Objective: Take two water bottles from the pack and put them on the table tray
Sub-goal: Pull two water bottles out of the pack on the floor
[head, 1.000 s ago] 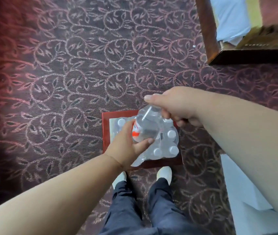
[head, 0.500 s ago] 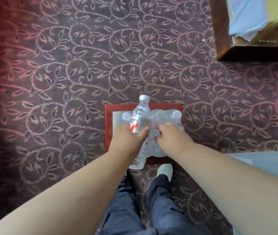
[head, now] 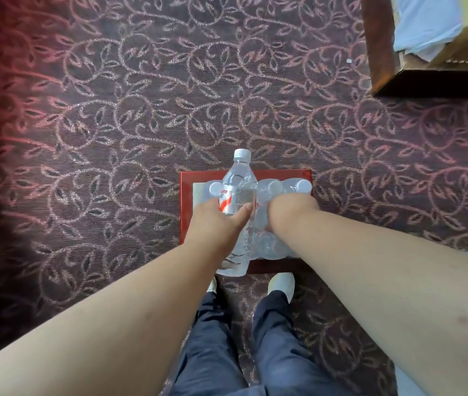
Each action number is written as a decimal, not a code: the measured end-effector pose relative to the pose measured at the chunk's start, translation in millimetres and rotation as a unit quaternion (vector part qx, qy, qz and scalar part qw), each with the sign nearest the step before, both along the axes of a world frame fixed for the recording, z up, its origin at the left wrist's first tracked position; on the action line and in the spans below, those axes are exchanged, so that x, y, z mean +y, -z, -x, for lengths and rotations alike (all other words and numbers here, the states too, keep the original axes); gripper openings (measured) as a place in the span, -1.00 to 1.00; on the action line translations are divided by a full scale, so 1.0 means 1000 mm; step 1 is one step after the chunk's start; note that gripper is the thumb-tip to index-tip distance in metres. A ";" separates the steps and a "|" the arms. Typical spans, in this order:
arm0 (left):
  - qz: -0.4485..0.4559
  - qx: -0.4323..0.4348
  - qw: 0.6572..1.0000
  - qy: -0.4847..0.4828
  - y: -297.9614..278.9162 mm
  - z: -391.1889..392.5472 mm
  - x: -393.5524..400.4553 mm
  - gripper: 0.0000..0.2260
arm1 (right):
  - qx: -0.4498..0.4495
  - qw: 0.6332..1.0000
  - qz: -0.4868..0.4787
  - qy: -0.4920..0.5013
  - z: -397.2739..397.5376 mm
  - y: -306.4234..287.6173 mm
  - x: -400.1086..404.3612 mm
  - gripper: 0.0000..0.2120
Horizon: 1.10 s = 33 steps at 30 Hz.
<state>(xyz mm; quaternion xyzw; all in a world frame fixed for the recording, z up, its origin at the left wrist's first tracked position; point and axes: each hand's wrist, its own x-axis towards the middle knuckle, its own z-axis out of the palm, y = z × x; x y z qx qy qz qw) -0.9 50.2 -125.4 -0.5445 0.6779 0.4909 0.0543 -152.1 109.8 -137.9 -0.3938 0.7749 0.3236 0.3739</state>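
Observation:
A clear water bottle (head: 238, 184) with a white cap and a red-and-white label is gripped around its middle by my left hand (head: 218, 224), held just above the left side of the pack. The shrink-wrapped pack of water bottles (head: 284, 187) sits on a red square stand (head: 187, 181) on the carpet. My right hand (head: 287, 207) is bent down into the pack on top of the bottles. Its fingers are hidden behind the wrist, so I cannot see what they grip. No table tray is in view.
Patterned dark red carpet (head: 141, 110) covers the floor all around. A brown wooden piece of furniture (head: 378, 38) with white cloth on it stands at the top right. My legs and white shoes (head: 281, 284) are right behind the stand. A pale object (head: 405, 384) lies at the bottom right.
My right hand let go of the top of the held bottle and dropped down into the pack. My left hand kept its bottle, which is now more upright.

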 end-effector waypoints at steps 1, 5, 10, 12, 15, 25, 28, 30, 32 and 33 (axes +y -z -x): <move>0.001 -0.003 1.000 0.001 0.000 0.001 0.000 -0.43 | 0.004 0.999 0.027 0.018 0.001 -0.001 0.005 -0.81; -0.013 0.000 1.000 -0.008 -0.001 0.002 0.000 -0.36 | -0.011 0.984 0.154 0.092 0.001 -0.021 0.035 -0.83; -0.015 -0.005 1.000 -0.003 -0.009 0.004 -0.002 -0.35 | -0.035 0.940 0.321 0.109 0.002 -0.069 0.072 -0.57; -0.016 -0.012 1.000 -0.006 -0.012 0.005 -0.003 -0.36 | -0.058 0.902 0.402 0.145 0.005 -0.086 0.077 -0.61; -0.021 -0.021 1.000 -0.004 -0.016 0.006 -0.002 -0.32 | -0.063 0.840 0.520 0.143 0.011 -0.109 0.074 -0.54; -0.061 0.012 0.998 -0.018 -0.018 0.000 -0.001 -0.48 | -0.061 0.669 0.618 0.409 0.024 -0.119 0.036 -0.53; -0.106 0.066 0.990 -0.068 -0.018 -0.007 0.000 -0.44 | -0.114 0.605 0.541 0.573 0.035 -0.100 0.017 -0.60; -0.135 0.103 0.983 -0.076 -0.021 -0.007 -0.002 -0.49 | -0.139 0.594 0.508 0.608 0.035 -0.092 0.007 -0.54; -0.172 0.146 0.973 -0.056 -0.029 -0.002 -0.006 -0.56 | -0.158 0.605 0.491 0.607 0.028 -0.092 0.000 -0.50; -0.188 0.167 0.967 -0.047 -0.035 0.001 -0.007 -0.55 | -0.168 0.612 0.481 0.605 0.025 -0.094 -0.003 -0.44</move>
